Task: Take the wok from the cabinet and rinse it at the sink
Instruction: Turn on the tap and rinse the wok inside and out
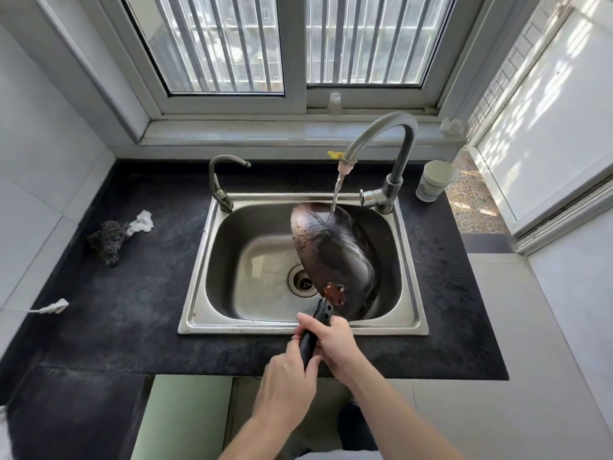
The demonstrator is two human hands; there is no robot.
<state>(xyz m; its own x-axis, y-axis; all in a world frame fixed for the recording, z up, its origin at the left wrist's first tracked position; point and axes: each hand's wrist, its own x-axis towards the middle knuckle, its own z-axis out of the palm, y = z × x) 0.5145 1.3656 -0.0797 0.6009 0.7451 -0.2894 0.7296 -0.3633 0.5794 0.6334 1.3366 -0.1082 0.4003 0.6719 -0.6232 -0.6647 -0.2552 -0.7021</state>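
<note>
Gripping one wok (335, 250) over one sink (232, 327), left hand (285, 381) and right hand (335, 341) curl fingers (306, 322) round its handle (321, 314).

Home kitchen, seemingly: sink (196, 270), faucet (381, 127).

Bright daylight came through the barred window (292, 44), glinting off the steel sink (199, 260); wide-angle distortion bent the frame's edges, focus sharp.

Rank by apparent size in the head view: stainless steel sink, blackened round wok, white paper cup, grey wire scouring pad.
1. Stainless steel sink
2. Blackened round wok
3. White paper cup and grey wire scouring pad look alike; unranked.
</note>
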